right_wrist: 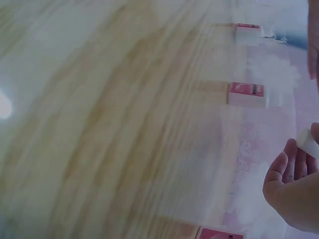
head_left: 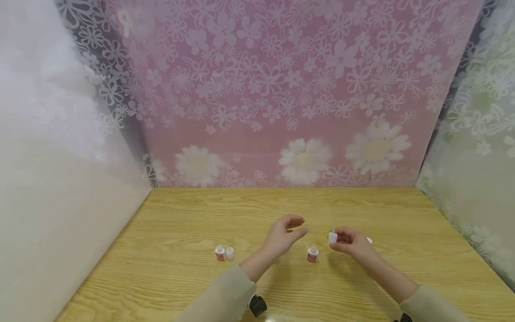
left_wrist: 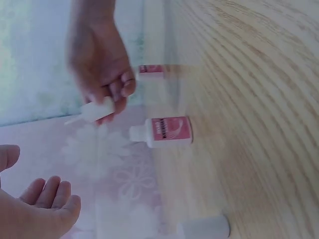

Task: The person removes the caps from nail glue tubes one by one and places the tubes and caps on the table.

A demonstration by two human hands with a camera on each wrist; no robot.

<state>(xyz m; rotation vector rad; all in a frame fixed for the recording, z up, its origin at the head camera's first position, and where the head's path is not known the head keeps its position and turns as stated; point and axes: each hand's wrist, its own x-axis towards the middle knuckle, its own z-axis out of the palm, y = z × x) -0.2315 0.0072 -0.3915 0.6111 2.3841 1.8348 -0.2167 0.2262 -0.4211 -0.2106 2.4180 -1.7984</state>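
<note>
My right hand pinches a white bottle cap between thumb and fingers, its thin stem pointing up. Between my hands a small white bottle with a red label stands upright on the table, its narrow neck uncapped. My left hand hovers above and left of that bottle, fingers loosely bent and apart from the thumb, holding nothing. In the left wrist view the pinched cap tilts, stem toward the left. Another white cap sits on the table near my left arm.
Farther left on the wooden table stand a second red-labelled bottle and a white cap beside it. Past my right hand stands another red-labelled bottle, mostly hidden in the head view. Flower-patterned sheets enclose the table's back and sides.
</note>
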